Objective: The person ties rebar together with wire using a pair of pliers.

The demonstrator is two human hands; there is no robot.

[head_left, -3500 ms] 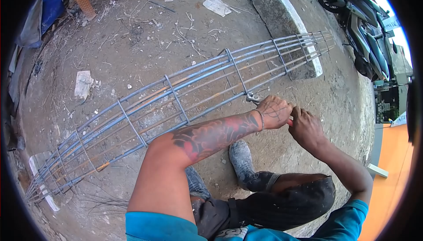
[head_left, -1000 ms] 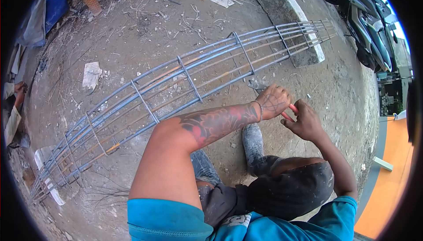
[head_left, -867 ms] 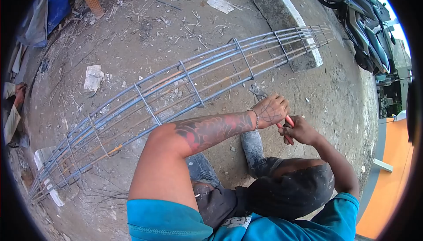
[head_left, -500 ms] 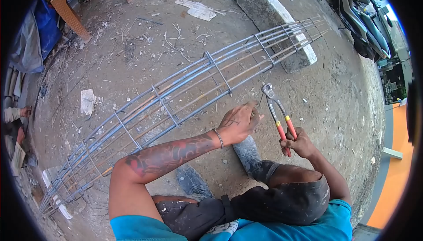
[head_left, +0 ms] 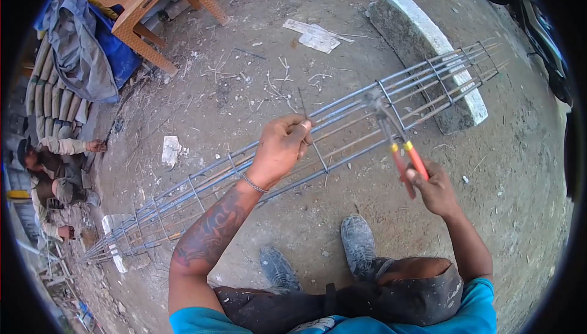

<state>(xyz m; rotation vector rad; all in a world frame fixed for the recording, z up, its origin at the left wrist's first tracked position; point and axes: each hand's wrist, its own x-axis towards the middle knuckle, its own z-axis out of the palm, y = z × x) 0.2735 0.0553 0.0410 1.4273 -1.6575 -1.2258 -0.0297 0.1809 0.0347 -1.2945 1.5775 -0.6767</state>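
Observation:
A long rebar cage (head_left: 361, 120) lies diagonally across the ground, with square stirrups around its bars. My left hand (head_left: 282, 146) is over the cage's far-side bars, thumb and fingers pinched on a thin wire (head_left: 302, 103) that sticks up beside a stirrup. In my right hand (head_left: 431, 186) are pincers (head_left: 400, 149) with red and yellow handles, their handles slightly apart. The pincers' head is blurred and lies over the cage bars, right of my left hand; whether it touches them I cannot tell.
A concrete block (head_left: 422, 40) lies under the cage's right end, and a white block (head_left: 116, 251) under its left end. A brown plastic chair (head_left: 143, 1) stands upper left. A co-worker (head_left: 58, 175) crouches at the far left. A motorbike (head_left: 538, 34) is upper right.
My left hand has moved up and left onto the cage, now pinching the wire. The pincers have moved from beside the cage to over its bars. The view has shifted, showing more of the co-worker.

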